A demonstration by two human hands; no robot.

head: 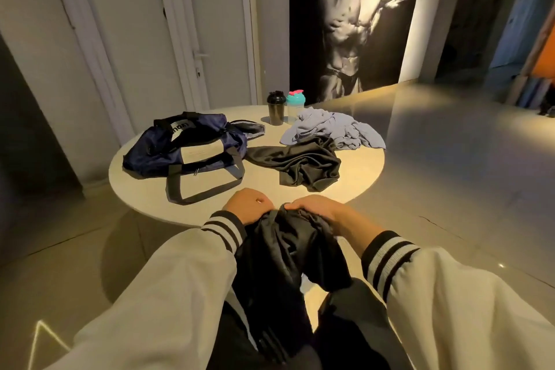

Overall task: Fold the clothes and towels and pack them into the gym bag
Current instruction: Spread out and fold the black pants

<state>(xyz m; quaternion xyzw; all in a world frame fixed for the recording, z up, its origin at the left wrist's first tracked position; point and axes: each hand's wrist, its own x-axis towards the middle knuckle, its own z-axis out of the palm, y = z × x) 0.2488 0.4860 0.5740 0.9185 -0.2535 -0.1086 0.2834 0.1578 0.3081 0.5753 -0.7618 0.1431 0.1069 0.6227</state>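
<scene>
At the near edge of the round table (144, 192) both forearms reach forward, knuckles up. The left hand (247, 206) and right hand (315, 209) each clutch the bunched top of a black garment (285, 252) hanging below the table's rim. The gym bag (183, 144) lies on the table's left side, with dark shorts (300, 164) and a pale towel (333, 129) toward its far right.

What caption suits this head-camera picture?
Left hand and right hand grip a black garment at a round table bearing a gym bag and a blue towel.
</scene>
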